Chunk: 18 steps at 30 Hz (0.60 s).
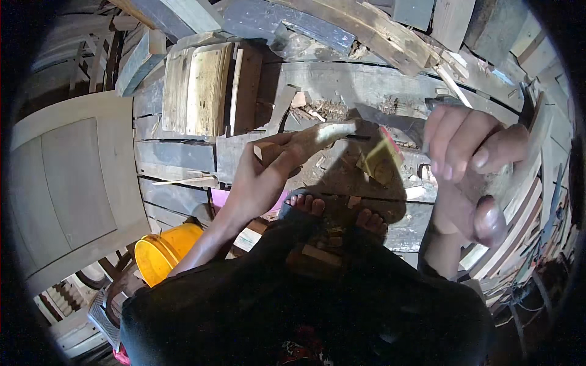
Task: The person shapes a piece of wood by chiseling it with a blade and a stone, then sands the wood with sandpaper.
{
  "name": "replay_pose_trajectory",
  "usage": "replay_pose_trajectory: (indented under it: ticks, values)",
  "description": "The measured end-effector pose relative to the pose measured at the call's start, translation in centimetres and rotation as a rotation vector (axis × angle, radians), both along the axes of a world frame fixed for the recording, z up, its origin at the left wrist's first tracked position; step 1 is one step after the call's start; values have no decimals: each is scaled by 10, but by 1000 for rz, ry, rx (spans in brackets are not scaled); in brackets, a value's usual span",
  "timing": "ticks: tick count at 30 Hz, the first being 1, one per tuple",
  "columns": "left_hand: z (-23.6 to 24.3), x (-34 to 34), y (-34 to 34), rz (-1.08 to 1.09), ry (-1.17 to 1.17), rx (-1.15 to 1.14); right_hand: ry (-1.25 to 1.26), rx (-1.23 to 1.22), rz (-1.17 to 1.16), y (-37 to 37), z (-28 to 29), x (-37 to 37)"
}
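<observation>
My left hand (259, 180) reaches forward and grips a pale, curved piece of wood (323, 134), holding it over a small yellowish wood block (381, 161). My right hand (470, 165) is raised close to the camera, blurred, its fingers closed round a wooden handle (497, 183). A dark grey blade-like shape (390, 119) lies level with the piece of wood; whether it belongs to the handle I cannot tell. My bare toes in sandals (305, 204) rest on the dark planks just below the block.
A yellow bucket (162, 250) stands at my lower left. A pale panelled door (73, 183) lies to the left. Short boards (201, 91) are stacked ahead, wood chips (329, 110) litter the planks, and timber offcuts (390, 36) pile up at the back and right.
</observation>
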<state>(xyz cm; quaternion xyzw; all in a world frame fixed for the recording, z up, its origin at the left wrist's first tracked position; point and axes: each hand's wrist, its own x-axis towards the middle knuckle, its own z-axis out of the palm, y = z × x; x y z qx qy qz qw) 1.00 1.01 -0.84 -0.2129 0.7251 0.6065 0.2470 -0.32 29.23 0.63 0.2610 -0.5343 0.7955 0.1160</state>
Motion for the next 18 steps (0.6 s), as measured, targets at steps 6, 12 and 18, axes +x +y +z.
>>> replay_pose_trajectory:
  ticks: [6,12,18]
  values:
    - [-8,-1,-2,-123,32,5,-215,31,-120,-30,-79,-8]
    - [-8,3,-2,-107,24,-45,24,75,30,8,1,5]
    - [-12,5,8,-145,79,0,-102,184,-140,-27,-96,1]
